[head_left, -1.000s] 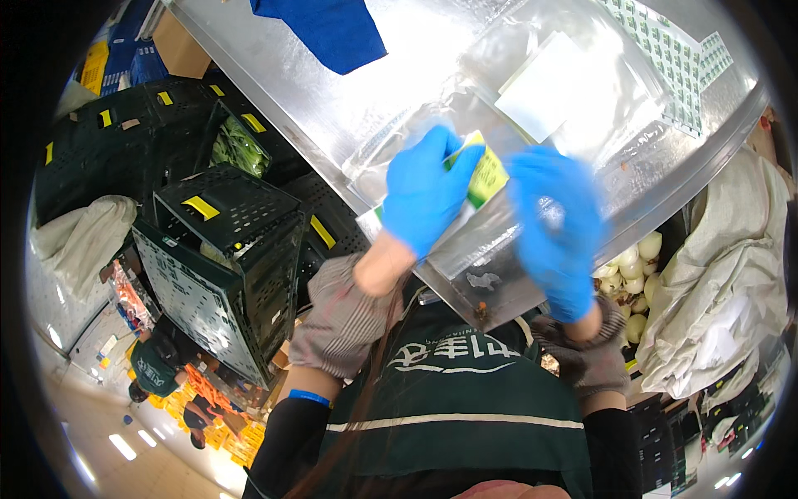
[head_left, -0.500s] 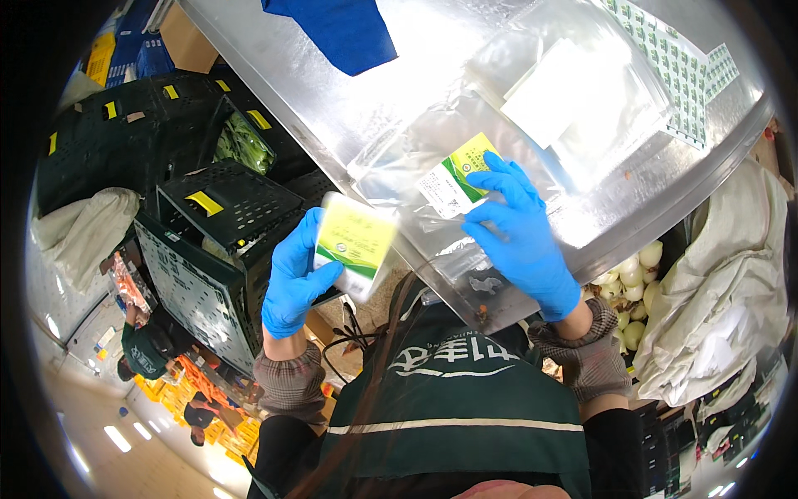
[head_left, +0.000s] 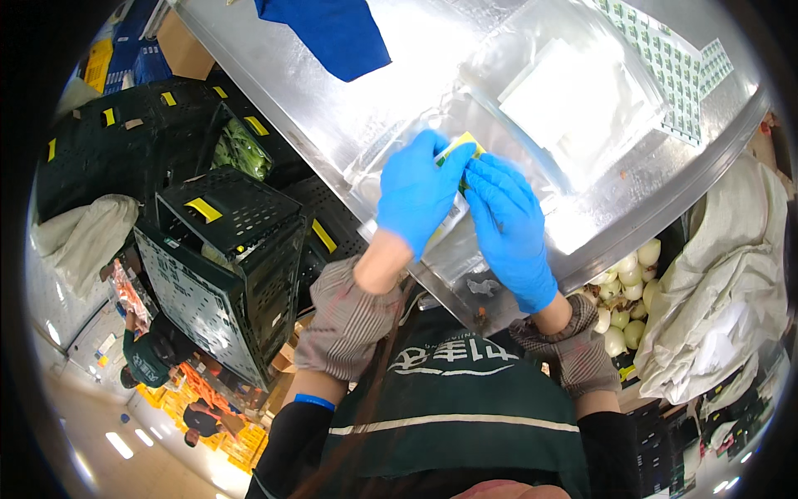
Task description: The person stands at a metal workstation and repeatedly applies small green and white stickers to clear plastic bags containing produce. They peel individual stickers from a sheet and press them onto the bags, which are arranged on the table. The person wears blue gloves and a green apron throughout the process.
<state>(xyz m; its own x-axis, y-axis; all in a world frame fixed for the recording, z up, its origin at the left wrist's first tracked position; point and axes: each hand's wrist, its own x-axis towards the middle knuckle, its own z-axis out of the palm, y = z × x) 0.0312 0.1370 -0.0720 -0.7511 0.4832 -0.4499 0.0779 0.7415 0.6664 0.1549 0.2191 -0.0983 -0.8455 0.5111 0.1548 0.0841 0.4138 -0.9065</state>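
Card (head_left: 469, 138), yellow and green, is pinched just above the frame's centre by the left hand (head_left: 420, 191), thumb closed over it. At its lower right, the right hand (head_left: 509, 223) is set, fingers nearly straight; any hold cannot be told. Its long axis is mostly hidden.

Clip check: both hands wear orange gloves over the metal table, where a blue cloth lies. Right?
Orange is wrong: the head view shows the left hand and right hand in blue gloves, over the metal table, where a blue cloth lies.
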